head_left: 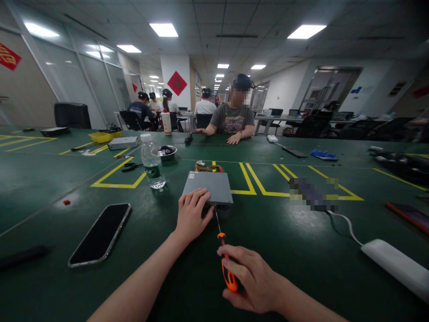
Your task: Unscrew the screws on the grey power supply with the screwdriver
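Note:
A grey metal box (212,184) with a bundle of coloured wires (209,167) at its far side lies on the green table. My left hand (193,213) rests on the near left corner of the box, fingers on its top and thumb at the front edge. In my right hand (250,277) is an orange and black screwdriver (229,275), gripped by the handle between thumb and fingers. Its thin shaft points away from me, and the tip meets the front face of the box near my left thumb. Any screw there is too small to make out.
Left of the box stand a water bottle (153,165) and a metal bowl (166,152); a phone (100,235) lies nearer. At right are a white power strip (395,264) and its cable. Across the table (275,250) sits a person (234,116), hands on the tabletop.

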`<move>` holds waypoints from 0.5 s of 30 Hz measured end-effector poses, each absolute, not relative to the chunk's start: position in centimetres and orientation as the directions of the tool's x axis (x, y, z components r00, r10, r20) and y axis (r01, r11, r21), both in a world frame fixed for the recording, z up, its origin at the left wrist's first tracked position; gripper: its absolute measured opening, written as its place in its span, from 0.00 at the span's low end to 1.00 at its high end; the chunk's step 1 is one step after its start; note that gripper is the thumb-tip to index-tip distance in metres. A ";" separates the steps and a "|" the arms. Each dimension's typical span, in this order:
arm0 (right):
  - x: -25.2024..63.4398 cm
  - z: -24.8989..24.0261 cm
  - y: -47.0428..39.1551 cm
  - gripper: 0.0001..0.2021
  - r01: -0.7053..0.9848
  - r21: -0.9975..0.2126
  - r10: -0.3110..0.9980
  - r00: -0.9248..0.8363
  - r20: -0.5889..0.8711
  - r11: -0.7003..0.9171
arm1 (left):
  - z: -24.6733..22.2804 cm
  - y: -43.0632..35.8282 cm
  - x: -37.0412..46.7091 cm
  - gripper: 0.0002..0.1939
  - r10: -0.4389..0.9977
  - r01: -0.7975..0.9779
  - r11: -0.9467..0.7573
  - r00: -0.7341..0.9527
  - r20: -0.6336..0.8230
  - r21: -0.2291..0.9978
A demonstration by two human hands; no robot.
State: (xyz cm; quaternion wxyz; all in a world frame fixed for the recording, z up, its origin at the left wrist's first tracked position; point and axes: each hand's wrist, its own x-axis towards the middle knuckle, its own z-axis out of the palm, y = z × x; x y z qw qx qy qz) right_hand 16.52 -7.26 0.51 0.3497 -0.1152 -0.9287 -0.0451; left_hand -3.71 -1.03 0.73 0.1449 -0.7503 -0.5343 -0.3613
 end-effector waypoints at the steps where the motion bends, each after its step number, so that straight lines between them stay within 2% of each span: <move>1: 16.5 0.6 -7.3 0.17 0.245 0.004 0.181 -0.726 0.664 0.969 | 0.7 -1.0 -3.7 0.15 0.697 0.907 -0.386 0.168 0.697 0.169; 15: 16.6 0.8 -7.3 0.17 0.253 0.011 0.177 -0.704 0.688 0.967 | 0.7 -1.0 -3.6 0.15 0.693 0.911 -0.380 0.165 0.701 0.162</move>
